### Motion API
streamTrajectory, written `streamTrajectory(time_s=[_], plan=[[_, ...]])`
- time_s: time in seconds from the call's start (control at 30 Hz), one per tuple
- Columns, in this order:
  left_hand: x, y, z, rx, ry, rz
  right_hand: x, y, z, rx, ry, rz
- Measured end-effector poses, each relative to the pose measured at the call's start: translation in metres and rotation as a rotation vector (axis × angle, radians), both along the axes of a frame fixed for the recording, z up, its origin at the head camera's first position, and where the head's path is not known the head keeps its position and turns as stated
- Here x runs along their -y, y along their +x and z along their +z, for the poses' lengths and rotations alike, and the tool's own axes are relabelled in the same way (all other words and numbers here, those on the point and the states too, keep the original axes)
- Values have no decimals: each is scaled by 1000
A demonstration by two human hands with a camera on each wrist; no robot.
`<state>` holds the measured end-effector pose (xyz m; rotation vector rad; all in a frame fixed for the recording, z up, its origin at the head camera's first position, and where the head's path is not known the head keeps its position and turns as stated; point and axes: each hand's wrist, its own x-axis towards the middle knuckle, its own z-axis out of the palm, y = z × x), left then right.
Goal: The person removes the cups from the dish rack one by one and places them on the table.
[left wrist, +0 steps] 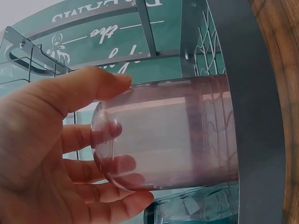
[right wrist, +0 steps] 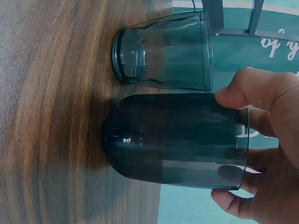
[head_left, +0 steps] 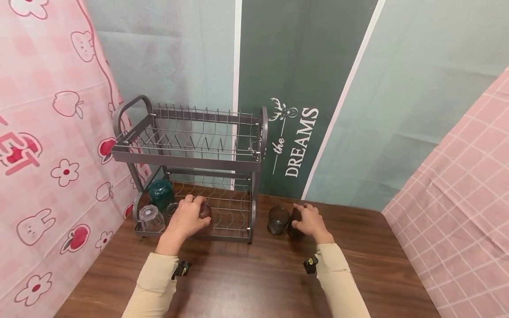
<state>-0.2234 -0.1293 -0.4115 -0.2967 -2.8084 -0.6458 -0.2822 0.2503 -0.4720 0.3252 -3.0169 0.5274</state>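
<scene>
My left hand (head_left: pixel 188 216) holds a pinkish-purple glass (left wrist: pixel 163 135) upside down in the lower tier of the dish rack (head_left: pixel 187 164). Its thumb and fingers curl round the rounded base, while the mouth points down behind the rack's front rail. On the table to the right of the rack, my right hand (head_left: pixel 312 219) grips a dark smoky glass (right wrist: pixel 175 140) near the rim. That glass stands upright with its rounded bottom at the tabletop. Close beside it is a faceted grey-green tumbler (head_left: pixel 278 220), also upright.
At the lower tier's left end sit a clear glass (head_left: pixel 151 218) and a teal glass (head_left: pixel 161 194), with another glass partly hidden by my left hand. Wire slots line the upper tier (head_left: pixel 199 141). Curtains of printed cloth (head_left: pixel 465 185) surround the wooden table (head_left: pixel 254 282).
</scene>
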Motion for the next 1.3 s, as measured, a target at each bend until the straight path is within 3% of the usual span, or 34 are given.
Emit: streamTrajectory(time_s=[0.2,0.43,0.63,0.87,1.3], plan=[[1,-1,3,-2,-14,-12,-1,-1,2,18,-4,-2],[5,-3,16,-97,-10,-28,0,5,23,-28,-51,15],[5,-3,19,-110,-13,-20,5,10,29,-26,-4,20],[-4,5,20,-139,-6,-34,15,28,39,-31,20,3],[-13,16,22,-102,57,-63,30,54,55,33,8,27]])
